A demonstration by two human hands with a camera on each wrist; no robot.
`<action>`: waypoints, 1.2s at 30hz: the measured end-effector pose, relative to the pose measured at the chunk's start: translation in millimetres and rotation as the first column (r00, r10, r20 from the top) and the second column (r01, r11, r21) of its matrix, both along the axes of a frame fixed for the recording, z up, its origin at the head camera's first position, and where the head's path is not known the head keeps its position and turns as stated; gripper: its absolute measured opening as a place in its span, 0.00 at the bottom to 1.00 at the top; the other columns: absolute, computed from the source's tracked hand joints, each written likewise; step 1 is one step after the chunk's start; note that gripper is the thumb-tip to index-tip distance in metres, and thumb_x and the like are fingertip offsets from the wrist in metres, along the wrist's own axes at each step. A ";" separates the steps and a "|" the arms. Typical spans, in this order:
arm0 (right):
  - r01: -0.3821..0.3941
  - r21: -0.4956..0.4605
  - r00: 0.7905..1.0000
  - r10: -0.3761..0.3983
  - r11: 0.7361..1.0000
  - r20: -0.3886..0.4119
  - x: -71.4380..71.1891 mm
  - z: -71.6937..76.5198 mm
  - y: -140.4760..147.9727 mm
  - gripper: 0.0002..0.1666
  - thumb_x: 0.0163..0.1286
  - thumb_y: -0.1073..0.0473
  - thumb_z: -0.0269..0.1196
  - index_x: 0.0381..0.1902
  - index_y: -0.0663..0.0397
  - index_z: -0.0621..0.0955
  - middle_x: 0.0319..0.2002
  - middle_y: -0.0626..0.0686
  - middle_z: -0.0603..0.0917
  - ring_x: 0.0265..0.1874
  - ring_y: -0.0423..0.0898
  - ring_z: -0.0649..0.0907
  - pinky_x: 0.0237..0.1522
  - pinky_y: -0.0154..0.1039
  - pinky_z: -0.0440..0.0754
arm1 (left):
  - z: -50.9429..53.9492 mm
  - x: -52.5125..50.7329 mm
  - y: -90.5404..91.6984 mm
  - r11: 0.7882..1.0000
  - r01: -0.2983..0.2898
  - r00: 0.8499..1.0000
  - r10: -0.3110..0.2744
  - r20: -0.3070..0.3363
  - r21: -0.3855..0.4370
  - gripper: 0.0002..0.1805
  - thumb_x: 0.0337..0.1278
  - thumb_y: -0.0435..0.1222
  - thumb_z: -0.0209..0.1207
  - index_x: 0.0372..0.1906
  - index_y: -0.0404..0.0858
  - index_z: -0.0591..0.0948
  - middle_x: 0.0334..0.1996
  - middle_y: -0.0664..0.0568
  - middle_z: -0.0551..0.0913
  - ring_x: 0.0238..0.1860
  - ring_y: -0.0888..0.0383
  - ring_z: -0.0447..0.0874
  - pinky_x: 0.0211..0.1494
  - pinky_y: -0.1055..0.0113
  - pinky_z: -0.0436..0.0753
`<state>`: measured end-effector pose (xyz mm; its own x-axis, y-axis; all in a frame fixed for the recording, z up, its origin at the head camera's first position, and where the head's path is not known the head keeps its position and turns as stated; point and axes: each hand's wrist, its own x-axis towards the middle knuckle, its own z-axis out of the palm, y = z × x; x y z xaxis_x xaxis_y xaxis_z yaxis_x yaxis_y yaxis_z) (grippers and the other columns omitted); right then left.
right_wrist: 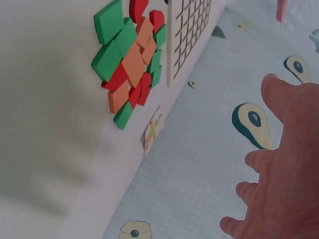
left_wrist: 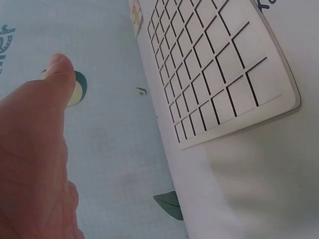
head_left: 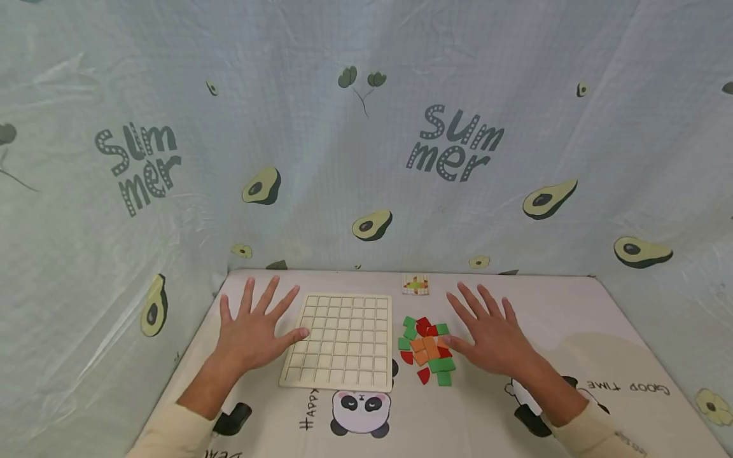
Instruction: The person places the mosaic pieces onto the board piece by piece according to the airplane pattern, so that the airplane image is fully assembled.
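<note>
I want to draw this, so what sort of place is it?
Maybe a small tabletop play corner: avocado-print sheeting rises behind the table, where a gridded board lies beside loose coloured pieces.

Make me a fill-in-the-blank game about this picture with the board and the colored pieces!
1. The loose pieces are red, orange and ____.
2. The left hand and the right hand both hold ____.
3. The animal printed on the tablecloth just below the grid board in the head view is a ____.
4. The big word printed twice on the backdrop is ____.

Missing words: green; nothing; panda; summer.
</note>
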<state>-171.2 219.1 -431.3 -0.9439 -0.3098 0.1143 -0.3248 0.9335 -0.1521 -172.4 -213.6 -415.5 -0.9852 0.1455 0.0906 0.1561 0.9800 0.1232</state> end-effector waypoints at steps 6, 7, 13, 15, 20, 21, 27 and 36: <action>0.007 -0.001 1.000 -0.007 1.000 0.002 0.3 -8.2 0.2 0.50 0.71 0.32 0.62 0.83 0.43 0.61 0.84 0.58 0.56 0.81 0.67 0.53 0.74 0.80 0.49 | -8.1 0.5 -0.6 1.000 -0.002 1.000 0.002 0.011 -0.001 0.49 0.61 0.71 0.56 0.83 0.57 0.60 0.86 0.43 0.49 0.84 0.28 0.37 0.76 0.19 0.36; 0.009 0.000 1.000 -0.009 1.000 0.003 0.4 -9.3 0.2 0.49 0.71 0.32 0.61 0.83 0.43 0.61 0.84 0.58 0.56 0.82 0.67 0.53 0.74 0.80 0.49 | -9.3 0.6 -0.9 1.000 0.000 1.000 0.000 0.010 -0.001 0.49 0.61 0.71 0.55 0.83 0.57 0.60 0.86 0.43 0.49 0.84 0.28 0.37 0.76 0.19 0.36; 0.011 -0.001 1.000 -0.011 1.000 0.005 0.2 -13.8 -0.1 0.49 0.71 0.33 0.62 0.83 0.42 0.62 0.84 0.58 0.56 0.82 0.67 0.53 0.74 0.80 0.49 | -15.8 1.2 -3.2 1.000 0.018 1.000 -0.018 0.003 0.016 0.48 0.61 0.70 0.56 0.82 0.57 0.62 0.86 0.44 0.50 0.84 0.28 0.38 0.75 0.19 0.37; 0.009 -0.003 1.000 -0.009 1.000 0.005 0.2 -15.0 -0.4 0.49 0.71 0.33 0.62 0.83 0.42 0.62 0.84 0.58 0.56 0.82 0.67 0.53 0.74 0.81 0.49 | -18.1 1.4 -3.2 1.000 0.023 1.000 -0.023 0.006 0.019 0.47 0.61 0.70 0.56 0.82 0.57 0.62 0.86 0.44 0.50 0.84 0.28 0.38 0.75 0.19 0.37; 0.012 -0.004 1.000 -0.012 1.000 0.025 0.9 -18.2 -0.4 0.50 0.71 0.32 0.62 0.83 0.42 0.61 0.85 0.58 0.54 0.82 0.67 0.51 0.75 0.81 0.46 | -23.2 1.1 -2.5 0.999 0.031 0.999 -0.031 0.010 0.026 0.48 0.61 0.71 0.56 0.81 0.56 0.63 0.86 0.44 0.51 0.84 0.28 0.38 0.75 0.19 0.36; 0.011 -0.003 1.000 -0.011 1.000 0.027 1.2 -18.8 -0.3 0.50 0.71 0.32 0.62 0.83 0.42 0.61 0.85 0.58 0.54 0.82 0.67 0.51 0.75 0.81 0.46 | -24.2 0.9 -2.4 0.999 0.031 0.999 -0.031 0.011 0.028 0.48 0.61 0.71 0.56 0.81 0.56 0.63 0.86 0.44 0.51 0.84 0.28 0.38 0.75 0.19 0.36; -0.010 -0.013 0.999 0.010 1.000 0.033 4.2 -20.6 1.7 0.49 0.71 0.33 0.62 0.82 0.42 0.63 0.84 0.58 0.56 0.82 0.66 0.51 0.74 0.81 0.47 | -33.7 -1.4 -4.2 0.998 0.048 0.999 -0.048 0.000 0.032 0.47 0.61 0.71 0.56 0.81 0.57 0.63 0.86 0.45 0.51 0.85 0.30 0.37 0.77 0.21 0.36; -0.031 -0.028 0.998 0.032 0.999 0.058 2.2 -31.8 6.7 0.49 0.72 0.32 0.61 0.83 0.43 0.61 0.85 0.57 0.54 0.83 0.66 0.50 0.75 0.80 0.46 | -42.4 -1.5 -7.7 0.998 0.065 0.998 -0.065 -0.012 0.026 0.46 0.61 0.69 0.58 0.81 0.58 0.64 0.86 0.46 0.51 0.85 0.32 0.39 0.78 0.23 0.38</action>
<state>-168.9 225.8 -463.0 -0.9390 -0.3372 0.0676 -0.3439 0.9182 -0.1965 -173.9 -221.2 -457.9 -0.9726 0.2067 0.1065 0.2209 0.9642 0.1465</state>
